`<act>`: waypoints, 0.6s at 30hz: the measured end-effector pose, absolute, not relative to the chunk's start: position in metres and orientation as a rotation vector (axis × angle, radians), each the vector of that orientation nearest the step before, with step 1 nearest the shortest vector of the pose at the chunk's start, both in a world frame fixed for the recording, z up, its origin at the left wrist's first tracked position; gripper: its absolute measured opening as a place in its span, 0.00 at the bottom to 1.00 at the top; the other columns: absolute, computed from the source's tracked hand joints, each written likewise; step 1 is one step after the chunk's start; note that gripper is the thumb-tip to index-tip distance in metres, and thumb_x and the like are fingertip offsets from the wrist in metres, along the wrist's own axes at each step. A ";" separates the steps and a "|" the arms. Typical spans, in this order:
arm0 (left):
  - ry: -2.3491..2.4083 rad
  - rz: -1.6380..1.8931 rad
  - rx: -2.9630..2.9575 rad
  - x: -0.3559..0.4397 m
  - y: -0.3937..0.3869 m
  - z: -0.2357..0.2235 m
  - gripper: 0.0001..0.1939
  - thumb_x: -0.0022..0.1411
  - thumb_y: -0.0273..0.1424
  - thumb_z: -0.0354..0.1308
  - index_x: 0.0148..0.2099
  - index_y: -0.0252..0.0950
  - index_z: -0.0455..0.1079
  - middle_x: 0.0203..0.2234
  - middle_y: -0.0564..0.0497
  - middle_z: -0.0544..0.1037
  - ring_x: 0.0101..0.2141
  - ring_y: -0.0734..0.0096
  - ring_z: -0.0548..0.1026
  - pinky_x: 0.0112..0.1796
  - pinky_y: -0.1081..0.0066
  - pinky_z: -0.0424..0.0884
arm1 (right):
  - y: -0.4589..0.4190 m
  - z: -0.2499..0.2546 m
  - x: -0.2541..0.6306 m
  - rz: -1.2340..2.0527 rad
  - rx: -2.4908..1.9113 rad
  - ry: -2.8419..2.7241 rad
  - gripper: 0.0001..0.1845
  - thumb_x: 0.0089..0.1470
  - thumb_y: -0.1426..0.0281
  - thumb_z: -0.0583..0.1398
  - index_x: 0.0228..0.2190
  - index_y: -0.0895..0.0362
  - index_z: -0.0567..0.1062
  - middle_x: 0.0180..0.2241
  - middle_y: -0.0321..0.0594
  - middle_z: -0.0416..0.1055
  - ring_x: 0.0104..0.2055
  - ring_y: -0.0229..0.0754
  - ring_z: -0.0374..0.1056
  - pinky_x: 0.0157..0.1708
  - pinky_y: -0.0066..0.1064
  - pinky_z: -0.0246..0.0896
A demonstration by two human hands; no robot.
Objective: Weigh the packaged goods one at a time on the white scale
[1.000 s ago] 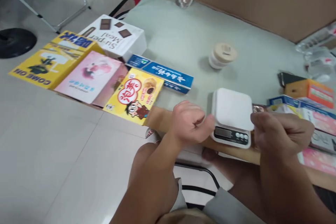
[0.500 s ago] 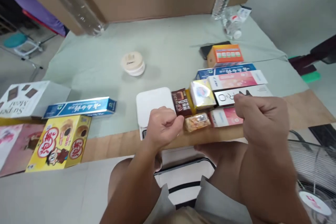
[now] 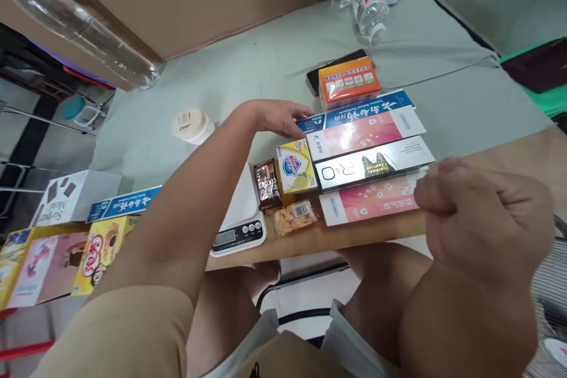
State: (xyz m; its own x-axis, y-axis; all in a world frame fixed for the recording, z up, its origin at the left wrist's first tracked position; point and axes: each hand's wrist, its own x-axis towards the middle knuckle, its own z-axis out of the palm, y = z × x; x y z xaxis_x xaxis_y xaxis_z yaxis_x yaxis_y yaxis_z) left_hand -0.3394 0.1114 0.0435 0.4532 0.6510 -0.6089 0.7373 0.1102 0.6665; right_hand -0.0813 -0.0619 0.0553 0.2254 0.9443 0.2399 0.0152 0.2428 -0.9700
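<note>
My left hand [image 3: 280, 117] reaches across the table, thumb and fingers parted at the left end of a blue toothpaste box [image 3: 358, 111]. It looks close to or touching that end; a firm grip does not show. My right hand [image 3: 482, 207] is a closed fist in front of the right ends of the row, with nothing visible in it. Below the blue box lie a pink box [image 3: 363, 133], a white and black Bamboo Charcoal box [image 3: 376, 164] and another pink box [image 3: 372, 198]. A yellow soap box [image 3: 296, 166] adjoins their left ends.
Left of the soap are a brown cocoa packet [image 3: 267, 184], a wrapped snack [image 3: 295, 217] and a white kitchen scale [image 3: 239, 236], partly behind my left forearm. An orange box [image 3: 349, 80], a Dove jar [image 3: 192, 125] and plastic bottles [image 3: 371, 9] stand farther back. More boxes [image 3: 80, 195] sit left.
The view has swung right. My left hand has gone from a fist beside the scale to parted fingers at the blue toothpaste box. My right hand stays a fist.
</note>
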 end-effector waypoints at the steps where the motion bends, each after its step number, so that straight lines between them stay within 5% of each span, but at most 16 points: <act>1: 1.222 -0.126 1.611 -0.338 0.113 0.044 0.30 0.40 0.36 0.67 0.50 0.44 0.77 0.51 0.50 0.82 0.52 0.59 0.79 0.48 0.63 0.75 | -0.062 0.056 -0.081 0.878 -1.115 -1.137 0.28 0.58 0.75 0.60 0.15 0.57 0.49 0.15 0.29 0.40 0.18 0.29 0.39 0.20 0.31 0.35; 11: 1.454 -0.317 2.046 -0.322 0.113 0.042 0.30 0.40 0.31 0.66 0.50 0.42 0.72 0.47 0.48 0.81 0.46 0.53 0.78 0.47 0.59 0.73 | -0.063 0.063 -0.092 0.907 -1.092 -1.094 0.29 0.58 0.76 0.59 0.15 0.57 0.48 0.17 0.29 0.37 0.19 0.29 0.38 0.20 0.30 0.35; 18: 1.461 -0.086 2.172 -0.332 0.109 0.032 0.25 0.46 0.31 0.66 0.50 0.40 0.74 0.47 0.45 0.81 0.46 0.52 0.78 0.49 0.59 0.71 | -0.066 0.062 -0.094 0.931 -1.121 -1.078 0.28 0.58 0.76 0.60 0.16 0.58 0.48 0.18 0.29 0.37 0.19 0.28 0.38 0.20 0.28 0.35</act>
State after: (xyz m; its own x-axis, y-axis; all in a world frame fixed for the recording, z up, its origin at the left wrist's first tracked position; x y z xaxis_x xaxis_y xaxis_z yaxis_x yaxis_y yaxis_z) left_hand -0.3316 0.1090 0.0316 0.4172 0.8471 -0.3292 0.8798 -0.2857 0.3798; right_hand -0.0940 -0.0659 0.0622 0.2341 0.9547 0.1837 -0.0430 0.1990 -0.9791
